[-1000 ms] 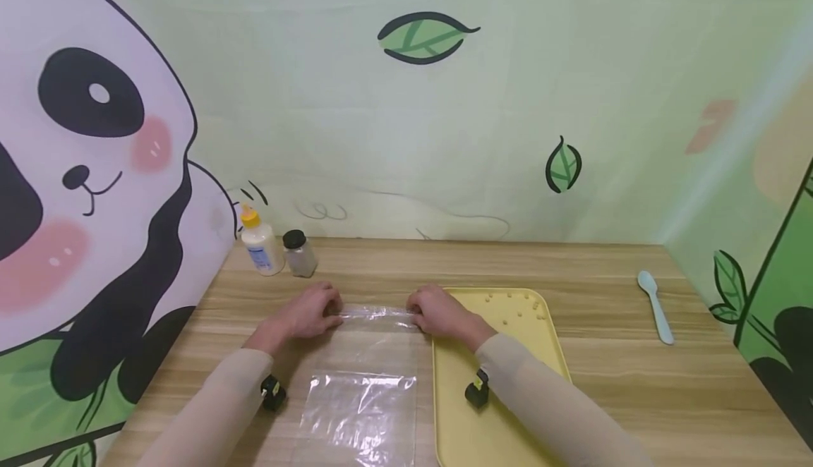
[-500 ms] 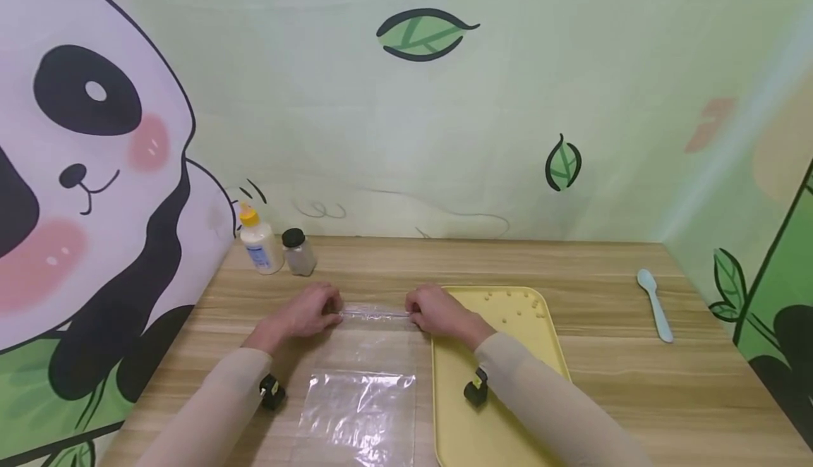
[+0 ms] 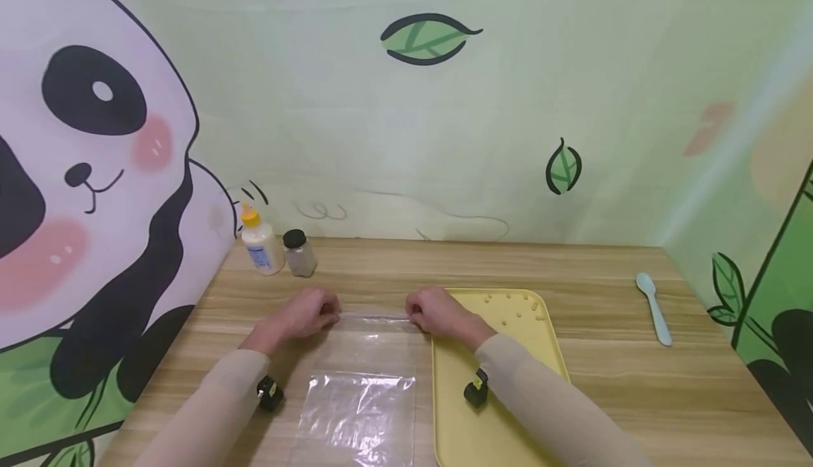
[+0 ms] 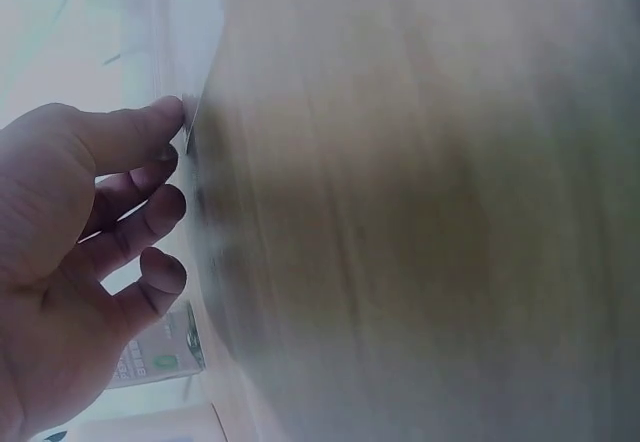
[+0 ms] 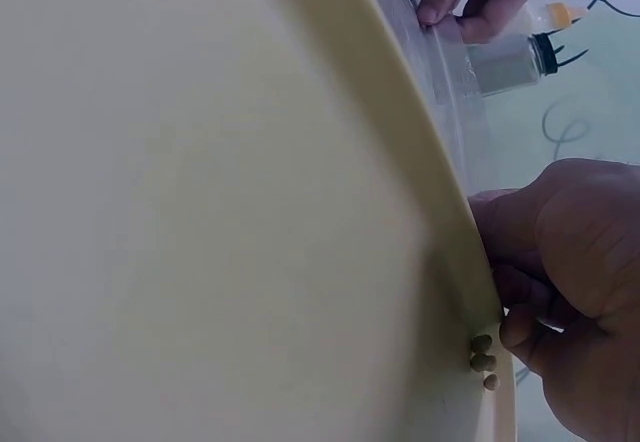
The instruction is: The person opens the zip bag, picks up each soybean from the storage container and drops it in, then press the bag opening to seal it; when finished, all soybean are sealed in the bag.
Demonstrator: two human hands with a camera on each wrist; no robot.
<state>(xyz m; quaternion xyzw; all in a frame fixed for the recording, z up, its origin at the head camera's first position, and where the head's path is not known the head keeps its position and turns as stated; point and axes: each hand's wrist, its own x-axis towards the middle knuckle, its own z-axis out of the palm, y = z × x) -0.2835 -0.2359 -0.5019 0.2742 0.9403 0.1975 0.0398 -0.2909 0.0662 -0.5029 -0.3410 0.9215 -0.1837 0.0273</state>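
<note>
A clear plastic bag [image 3: 362, 410] lies flat on the table, its top edge stretched between my two hands. At that edge's left corner, my left hand [image 3: 309, 312] pinches the film; in the left wrist view the thumb and forefinger of the left hand [image 4: 80, 202] meet on it, the other fingers loosely bent. The opposite corner is pinched by my right hand [image 3: 441, 313], whose fingertips are partly hidden behind the tray rim in the right wrist view. My right forearm passes over the yellow tray [image 3: 454, 425], which holds several small tan balls [image 3: 504, 323].
Back left stand a white bottle [image 3: 262, 252] with a yellow cap and a small clear jar [image 3: 300, 259] with a black lid. A pale blue spoon [image 3: 654, 310] lies at the right. The printed wall cloth [image 3: 356, 135] rises behind the table's far edge.
The strip at the bag's top edge looks narrower than before, and the edge sits slightly nearer to me. My left hand has shifted very slightly; both hands keep their pinch.
</note>
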